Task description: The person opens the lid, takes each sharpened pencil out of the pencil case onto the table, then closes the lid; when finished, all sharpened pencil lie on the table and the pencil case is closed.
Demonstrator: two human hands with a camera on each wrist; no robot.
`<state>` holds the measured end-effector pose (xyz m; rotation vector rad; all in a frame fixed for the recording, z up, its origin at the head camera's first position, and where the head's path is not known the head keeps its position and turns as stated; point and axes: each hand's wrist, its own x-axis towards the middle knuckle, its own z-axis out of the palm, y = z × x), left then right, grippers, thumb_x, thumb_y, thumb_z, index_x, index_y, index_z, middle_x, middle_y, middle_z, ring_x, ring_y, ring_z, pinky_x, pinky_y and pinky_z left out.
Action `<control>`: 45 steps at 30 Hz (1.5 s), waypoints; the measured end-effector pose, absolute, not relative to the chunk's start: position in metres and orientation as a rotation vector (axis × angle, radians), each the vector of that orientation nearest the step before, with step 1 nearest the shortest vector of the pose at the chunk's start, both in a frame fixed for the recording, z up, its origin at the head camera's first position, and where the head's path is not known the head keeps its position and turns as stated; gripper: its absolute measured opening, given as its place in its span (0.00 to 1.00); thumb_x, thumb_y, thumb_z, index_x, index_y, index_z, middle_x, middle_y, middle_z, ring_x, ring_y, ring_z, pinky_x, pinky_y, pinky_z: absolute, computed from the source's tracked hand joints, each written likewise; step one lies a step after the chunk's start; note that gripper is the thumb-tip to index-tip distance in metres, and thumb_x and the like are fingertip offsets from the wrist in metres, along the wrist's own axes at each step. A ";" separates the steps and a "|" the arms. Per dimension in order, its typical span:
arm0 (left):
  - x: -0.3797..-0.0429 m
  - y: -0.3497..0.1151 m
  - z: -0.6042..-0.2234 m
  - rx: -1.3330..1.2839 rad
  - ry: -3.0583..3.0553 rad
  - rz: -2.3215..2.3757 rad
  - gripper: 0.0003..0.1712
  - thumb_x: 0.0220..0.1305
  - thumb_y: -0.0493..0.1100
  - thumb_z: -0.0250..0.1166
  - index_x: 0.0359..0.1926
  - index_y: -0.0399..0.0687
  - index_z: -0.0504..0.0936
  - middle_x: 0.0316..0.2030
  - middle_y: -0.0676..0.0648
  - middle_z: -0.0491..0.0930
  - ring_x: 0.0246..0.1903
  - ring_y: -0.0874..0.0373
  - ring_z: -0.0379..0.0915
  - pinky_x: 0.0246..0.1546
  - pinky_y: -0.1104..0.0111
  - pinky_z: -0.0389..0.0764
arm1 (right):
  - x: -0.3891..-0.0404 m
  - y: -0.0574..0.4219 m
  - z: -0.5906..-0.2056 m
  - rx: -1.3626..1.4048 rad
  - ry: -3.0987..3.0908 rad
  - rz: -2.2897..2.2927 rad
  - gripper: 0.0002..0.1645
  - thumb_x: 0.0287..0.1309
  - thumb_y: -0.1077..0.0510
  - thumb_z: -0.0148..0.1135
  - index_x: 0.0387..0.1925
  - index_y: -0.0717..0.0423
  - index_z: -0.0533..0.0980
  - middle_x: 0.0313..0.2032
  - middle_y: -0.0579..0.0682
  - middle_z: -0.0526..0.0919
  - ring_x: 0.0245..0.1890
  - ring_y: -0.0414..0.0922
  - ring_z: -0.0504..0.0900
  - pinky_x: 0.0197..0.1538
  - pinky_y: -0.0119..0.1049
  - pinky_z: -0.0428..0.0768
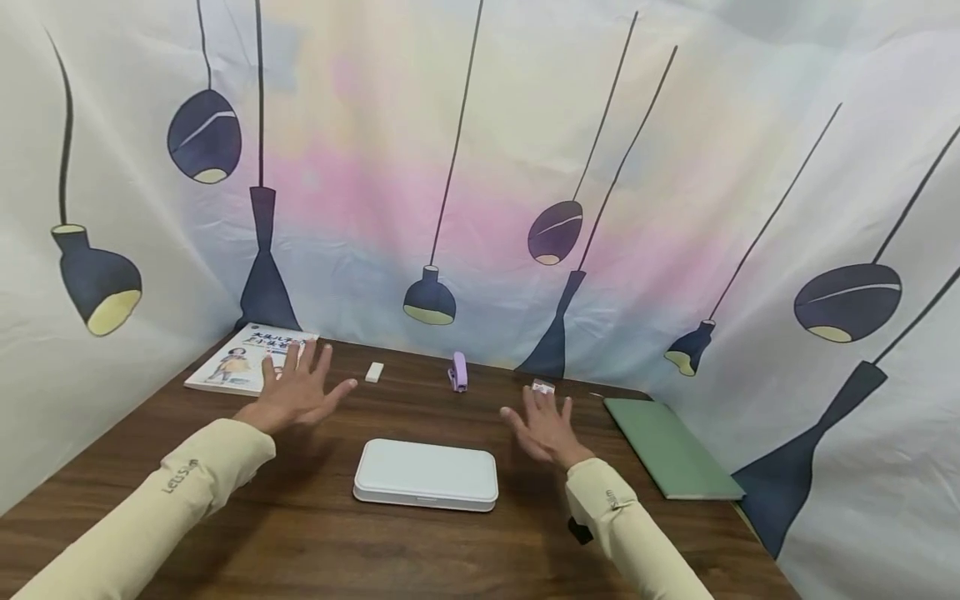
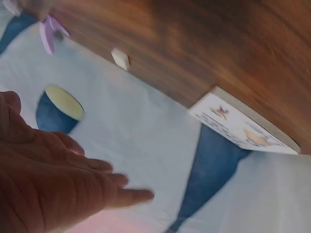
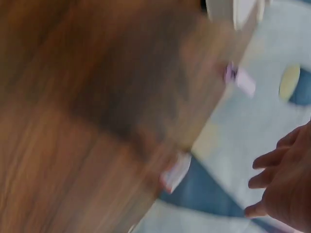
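Observation:
Both hands hover over a brown wooden table with fingers spread and nothing held. My left hand is in front of a white illustrated book, whose right edge it partly covers in the head view. Between the hands and nearer to me lies a white flat case, its lid down. My right hand is right of that case, its fingertips just below a small white packet in the head view. At the back stand a purple stapler and a small white block.
A green notebook lies along the table's right side. Behind the table hangs a cloth printed with dark lamps. Something small and black shows beside the right sleeve.

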<state>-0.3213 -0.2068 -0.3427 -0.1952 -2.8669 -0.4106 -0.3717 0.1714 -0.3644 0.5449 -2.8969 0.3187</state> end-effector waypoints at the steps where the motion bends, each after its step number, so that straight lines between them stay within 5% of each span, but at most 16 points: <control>1: -0.320 -0.203 -0.345 -0.228 -2.863 -0.408 0.46 0.65 0.64 0.40 0.66 0.28 0.49 0.64 0.24 0.43 0.62 0.28 0.35 0.54 0.36 0.36 | -0.368 0.165 -0.367 0.601 -2.891 0.317 0.46 0.63 0.32 0.29 0.67 0.63 0.50 0.65 0.65 0.52 0.66 0.62 0.44 0.61 0.60 0.31; 5: -0.316 -0.184 -0.362 -0.545 -2.778 -0.545 0.26 0.65 0.48 0.52 0.54 0.30 0.72 0.52 0.29 0.70 0.53 0.33 0.63 0.50 0.43 0.63 | -0.351 0.144 -0.380 0.885 -2.880 0.237 0.41 0.65 0.34 0.28 0.65 0.60 0.58 0.62 0.61 0.62 0.63 0.58 0.56 0.62 0.58 0.42; 9: -0.309 -0.165 -0.380 -0.866 -2.682 -0.812 0.17 0.61 0.44 0.59 0.44 0.34 0.80 0.43 0.39 0.79 0.46 0.41 0.72 0.45 0.51 0.71 | -0.332 0.129 -0.391 1.141 -2.803 -0.012 0.40 0.65 0.34 0.26 0.61 0.57 0.65 0.59 0.57 0.69 0.59 0.53 0.65 0.60 0.54 0.57; 14: -0.302 -0.151 -0.393 -0.925 -2.743 -0.927 0.35 0.43 0.58 0.71 0.49 0.38 0.78 0.51 0.34 0.72 0.51 0.37 0.65 0.49 0.47 0.66 | -0.316 0.116 -0.403 1.218 -2.523 -0.395 0.47 0.59 0.28 0.32 0.57 0.63 0.66 0.52 0.62 0.72 0.51 0.54 0.73 0.49 0.44 0.73; 19: -0.302 -0.148 -0.401 -0.890 -2.717 -0.912 0.37 0.27 0.48 0.78 0.46 0.44 0.79 0.49 0.37 0.71 0.49 0.39 0.65 0.47 0.48 0.67 | -0.314 0.109 -0.409 1.168 -2.161 -0.674 0.45 0.58 0.29 0.36 0.46 0.68 0.72 0.39 0.62 0.78 0.36 0.50 0.79 0.31 0.35 0.78; 29: -0.309 -0.149 -0.395 -0.907 -2.634 -0.877 0.44 0.25 0.44 0.78 0.53 0.43 0.74 0.48 0.43 0.74 0.46 0.49 0.67 0.43 0.55 0.68 | -0.321 0.104 -0.409 1.114 -1.808 -0.850 0.36 0.60 0.37 0.31 0.29 0.62 0.74 0.21 0.54 0.74 0.20 0.47 0.73 0.28 0.38 0.75; 40: -0.307 -0.155 -0.403 -0.878 -2.701 -1.091 0.61 0.29 0.47 0.79 0.66 0.40 0.58 0.58 0.34 0.66 0.54 0.41 0.62 0.51 0.49 0.63 | -0.333 0.116 -0.413 1.251 -1.863 -0.531 0.29 0.68 0.41 0.28 0.29 0.56 0.69 0.22 0.47 0.70 0.22 0.42 0.74 0.28 0.33 0.73; 45: -0.300 -0.161 -0.412 -0.875 -2.707 -1.301 0.66 0.32 0.46 0.78 0.70 0.50 0.47 0.63 0.32 0.56 0.60 0.37 0.53 0.56 0.45 0.55 | -0.334 0.123 -0.411 1.360 -2.075 -0.192 0.23 0.68 0.42 0.34 0.34 0.52 0.69 0.23 0.41 0.72 0.23 0.36 0.75 0.23 0.30 0.73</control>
